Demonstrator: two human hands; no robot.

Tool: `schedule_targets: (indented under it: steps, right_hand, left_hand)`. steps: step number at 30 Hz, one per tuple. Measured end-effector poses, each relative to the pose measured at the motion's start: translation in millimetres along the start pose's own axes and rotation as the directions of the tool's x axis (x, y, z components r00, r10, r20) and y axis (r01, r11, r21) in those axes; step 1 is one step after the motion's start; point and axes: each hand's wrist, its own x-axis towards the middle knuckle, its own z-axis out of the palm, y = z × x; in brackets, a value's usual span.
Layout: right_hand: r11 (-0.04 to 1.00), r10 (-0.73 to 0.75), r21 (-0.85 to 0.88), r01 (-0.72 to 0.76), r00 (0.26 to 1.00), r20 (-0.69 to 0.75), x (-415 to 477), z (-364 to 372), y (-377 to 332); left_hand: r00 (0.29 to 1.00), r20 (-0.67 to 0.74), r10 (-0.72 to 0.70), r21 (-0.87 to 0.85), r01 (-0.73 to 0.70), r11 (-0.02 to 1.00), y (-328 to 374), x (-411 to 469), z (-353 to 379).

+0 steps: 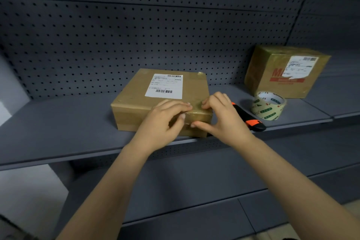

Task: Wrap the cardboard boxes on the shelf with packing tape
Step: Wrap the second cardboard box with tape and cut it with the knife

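Head view: both hands on the near right corner of the flat cardboard box (132,103).

The flat cardboard box lies at mid-shelf (58,122), shipping label (165,85) facing up, its front edge close to the shelf lip. The left hand (163,121) curls its fingers (181,104) over the top front edge, thumb against the front face. The right hand (224,117) mirrors it: bent fingertips on top, thumb stretched along the front face, so each hand pinches the glossy taped corner. The utility knife (255,123) lies just right of the box. The tape roll (269,107) stands beyond it, beside the second cardboard box (272,84). The pegboard panel (116,35) backs the shelf.
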Motion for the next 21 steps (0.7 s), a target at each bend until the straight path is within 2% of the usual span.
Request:
schedule_targets:
  steps: [3,5,9,13,15,17,19,21]
  right_hand:
    - [0.994,-0.070,0.098,0.055,0.983,0.168,-1.1,-24.8,10.7]
    - [0.982,-0.127,0.164,0.094,0.971,0.204,-2.4,-35.4,10.1]
    - [0.948,-0.191,0.295,0.119,0.955,0.227,3.5,-30.6,0.1]
    - [0.887,-0.240,0.437,0.152,0.958,0.155,9.6,-5.4,-8.5]
    - [0.862,-0.279,0.460,0.212,0.957,0.080,12.2,8.7,-15.6]
    - [0.836,-0.314,0.472,0.278,0.949,-0.002,18.0,23.1,-25.4]
    - [0.806,-0.335,0.498,0.319,0.940,-0.061,27.3,37.9,-37.6]
    - [0.780,-0.340,0.535,0.325,0.938,-0.075,36.9,49.6,-51.1]
  left_hand:
    - [1.000,-0.011,0.017,0.034,-0.017,0.999,-1.0,0.1,0.9]
    - [0.997,-0.040,0.061,0.015,-0.060,0.998,-3.6,-1.8,-3.9]
    - [1.000,0.013,0.005,-0.110,-0.003,0.994,-10.8,-10.2,-33.8]
    - [0.996,0.036,-0.085,-0.031,0.086,0.996,-1.7,-33.2,-52.0]
    - [0.988,-0.050,-0.143,0.051,0.146,0.988,9.7,-52.0,-47.0]
    - [0.957,-0.205,-0.203,0.094,0.226,0.970,21.3,-71.1,-33.9]
    - [0.885,-0.349,-0.308,0.055,0.347,0.936,32.3,-86.6,-17.4]
    - [0.800,-0.405,-0.444,-0.062,0.460,0.886,43.1,-95.6,-2.7]
